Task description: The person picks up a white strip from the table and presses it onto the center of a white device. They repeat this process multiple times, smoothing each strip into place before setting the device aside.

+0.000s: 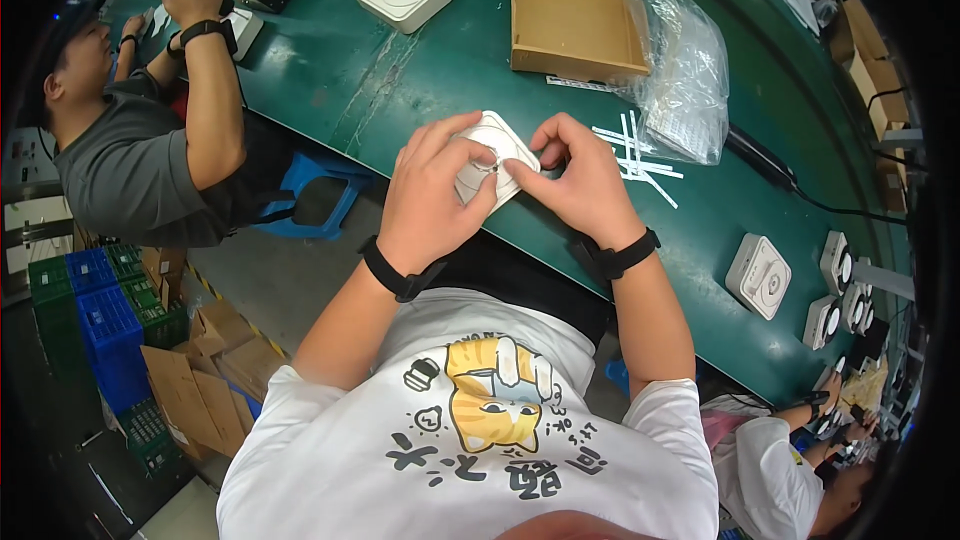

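White square device [508,137]: located between both hands, near the counter [330,80] edge. Left hand [435,180] is on its nine o'clock side, fingers bent over the face, index finger and thumb close together near the centre; whether they pinch anything cannot be told. Right hand [585,175] is on its three o'clock side, thumb reaching onto the face, other fingers curled; whether they grip its edge cannot be told. From the device: white strips [632,162] lie at three o'clock, clear plastic bag [692,65] at two, open cardboard box [575,25] at one, another white device [760,277] at four.
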The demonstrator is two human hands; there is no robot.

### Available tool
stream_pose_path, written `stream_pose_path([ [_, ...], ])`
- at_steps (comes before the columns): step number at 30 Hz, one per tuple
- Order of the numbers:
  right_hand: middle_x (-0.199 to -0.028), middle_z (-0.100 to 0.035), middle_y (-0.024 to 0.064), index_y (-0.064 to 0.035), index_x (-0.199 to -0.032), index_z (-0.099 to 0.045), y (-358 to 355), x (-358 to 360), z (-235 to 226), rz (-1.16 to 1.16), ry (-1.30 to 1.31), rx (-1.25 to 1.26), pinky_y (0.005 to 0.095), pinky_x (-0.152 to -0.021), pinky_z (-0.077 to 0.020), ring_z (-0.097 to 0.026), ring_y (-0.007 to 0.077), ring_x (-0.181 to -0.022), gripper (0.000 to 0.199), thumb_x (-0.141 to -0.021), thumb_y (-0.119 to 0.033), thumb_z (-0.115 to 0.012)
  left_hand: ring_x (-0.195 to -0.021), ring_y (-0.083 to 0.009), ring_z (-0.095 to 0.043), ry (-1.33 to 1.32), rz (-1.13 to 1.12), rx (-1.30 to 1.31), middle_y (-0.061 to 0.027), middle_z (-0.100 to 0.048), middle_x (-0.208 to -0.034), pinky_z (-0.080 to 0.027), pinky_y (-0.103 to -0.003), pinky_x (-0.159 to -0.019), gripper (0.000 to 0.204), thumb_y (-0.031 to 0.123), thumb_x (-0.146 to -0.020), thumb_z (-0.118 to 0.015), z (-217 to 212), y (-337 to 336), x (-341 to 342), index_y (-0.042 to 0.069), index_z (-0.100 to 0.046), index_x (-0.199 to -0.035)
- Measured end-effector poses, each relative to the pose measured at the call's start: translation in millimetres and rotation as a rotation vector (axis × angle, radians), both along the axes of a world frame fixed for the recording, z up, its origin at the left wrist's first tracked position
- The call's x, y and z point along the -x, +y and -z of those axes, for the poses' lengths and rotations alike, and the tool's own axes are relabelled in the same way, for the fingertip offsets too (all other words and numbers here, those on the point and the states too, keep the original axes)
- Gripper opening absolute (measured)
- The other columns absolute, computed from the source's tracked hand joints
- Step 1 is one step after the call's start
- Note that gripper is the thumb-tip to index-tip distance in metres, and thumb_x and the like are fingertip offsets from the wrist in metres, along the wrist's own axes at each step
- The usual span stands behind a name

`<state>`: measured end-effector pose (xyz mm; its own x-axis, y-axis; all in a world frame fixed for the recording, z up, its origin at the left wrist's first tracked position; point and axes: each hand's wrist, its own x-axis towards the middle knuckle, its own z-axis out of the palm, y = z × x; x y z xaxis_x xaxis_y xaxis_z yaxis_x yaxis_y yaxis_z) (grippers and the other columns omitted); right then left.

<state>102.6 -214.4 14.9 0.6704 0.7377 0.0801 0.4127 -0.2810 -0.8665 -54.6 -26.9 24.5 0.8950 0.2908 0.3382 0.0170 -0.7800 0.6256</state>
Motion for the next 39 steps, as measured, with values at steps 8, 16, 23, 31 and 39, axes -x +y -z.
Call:
stream_pose_path([
  [8, -0.093, -0.070, 0.0040, -0.0024, -0.107, -0.072, -1, 4, 7, -0.028, 0.094, -0.033, 0.0325, -0.082, -0.0570, -0.066, 0.0149, -0.087, 0.033, -0.100, -0.024, -0.096, -0.140, -0.0420, -0.077, -0.063, 0.031, -0.059, -0.0153, -0.083, -0.148, -0.064, -0.049, -0.114, 0.015, 0.006, -0.090, -0.091, 1, -1, 5, 0.006, -0.083, -0.102],
  [16, -0.094, -0.071, 0.0047, -0.0015, -0.106, -0.071, -1, 3, 5, -0.036, 0.055, -0.023, 0.0326, -0.082, -0.0566, -0.065, 0.0154, -0.087, 0.032, -0.102, -0.022, -0.094, -0.135, -0.0431, -0.081, -0.110, 0.059, -0.090, -0.0160, -0.085, -0.145, -0.068, -0.048, -0.110, 0.016, 0.002, -0.085, -0.090, 8, -1, 1, 0.006, -0.078, -0.095],
  [23, -0.094, -0.071, 0.0048, -0.0013, -0.106, -0.070, -1, 4, 3, -0.032, 0.063, -0.019, 0.0330, -0.082, -0.0567, -0.065, 0.0160, -0.087, 0.031, -0.101, -0.021, -0.094, -0.130, -0.0437, -0.084, -0.163, -0.004, -0.132, -0.0156, -0.087, -0.138, -0.070, -0.048, -0.104, 0.018, 0.000, -0.083, -0.088, 10, -8, -4, 0.006, -0.072, -0.090],
  [31, -0.095, -0.072, 0.0056, -0.0014, -0.106, -0.070, -2, 4, 2, -0.031, 0.074, -0.017, 0.0339, -0.083, -0.0572, -0.065, 0.0169, -0.088, 0.031, -0.101, -0.021, -0.094, -0.130, -0.0409, -0.077, 0.004, 0.086, 0.060, -0.0174, -0.081, -0.140, -0.065, -0.046, -0.113, 0.021, 0.002, -0.084, -0.089, -3, 8, -3, 0.008, -0.076, -0.100],
  [39, -0.094, -0.072, 0.0055, -0.0014, -0.107, -0.070, -1, 3, 3, -0.044, 0.033, -0.020, 0.0340, -0.083, -0.0572, -0.065, 0.0170, -0.087, 0.030, -0.102, -0.021, -0.093, -0.138, -0.0242, -0.068, 0.337, 0.273, 0.513, -0.0166, -0.061, -0.170, -0.055, -0.040, -0.120, 0.043, 0.003, -0.094, -0.094, -11, 52, -33, 0.008, -0.076, -0.132],
])
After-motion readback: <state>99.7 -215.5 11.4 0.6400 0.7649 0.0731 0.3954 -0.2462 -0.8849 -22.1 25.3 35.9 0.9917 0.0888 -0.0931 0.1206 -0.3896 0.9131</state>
